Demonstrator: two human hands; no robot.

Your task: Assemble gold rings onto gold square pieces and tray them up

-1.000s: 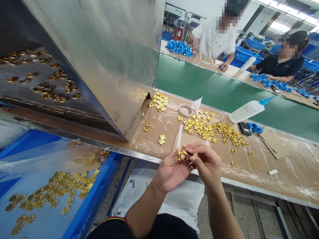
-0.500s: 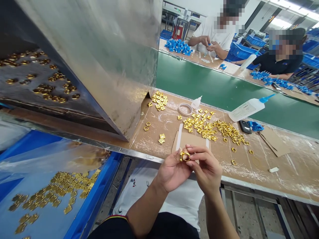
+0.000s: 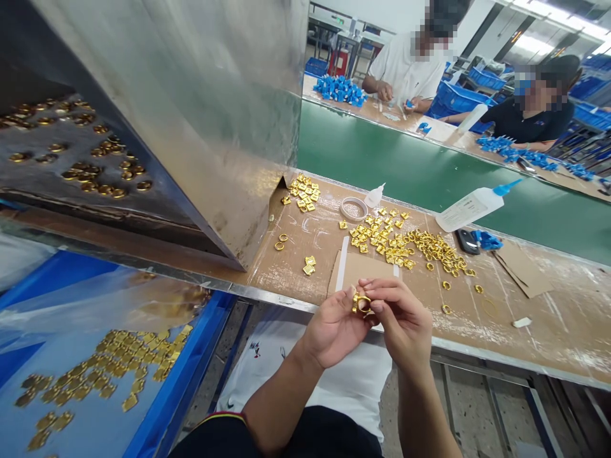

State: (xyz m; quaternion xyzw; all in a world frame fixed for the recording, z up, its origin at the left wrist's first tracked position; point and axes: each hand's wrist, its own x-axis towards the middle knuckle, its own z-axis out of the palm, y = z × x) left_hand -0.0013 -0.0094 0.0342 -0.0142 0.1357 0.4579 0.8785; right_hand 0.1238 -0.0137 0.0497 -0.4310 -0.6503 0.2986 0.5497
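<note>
A gold ring with a flat-topped piece on one side (image 3: 356,301) is held up between my two hands, just over the near edge of the bench. My left hand (image 3: 329,334), palm up, pinches the flat-topped side with thumb and fingers. From the other side, the fingertips of my right hand (image 3: 405,318) close on the round band. Fingers cover part of the ring. Beyond my hands lies a cardboard sheet (image 3: 365,270) with white strips. Past it are a cluster of square gold pieces (image 3: 377,232) and a pile of gold ring bands (image 3: 436,248).
Left stands a sheet-metal housing (image 3: 229,127) with gold rings inside. Below it, a blue tray (image 3: 200,343) holds gold pieces. A white tape roll (image 3: 354,208), a small bottle (image 3: 375,196) and a larger bottle (image 3: 470,208) sit along the green belt (image 3: 382,152). Two people work across it.
Both my hands have shifted slightly right with the ring still between them. Across the belt, the hands of the person in white have moved apart and lower.
</note>
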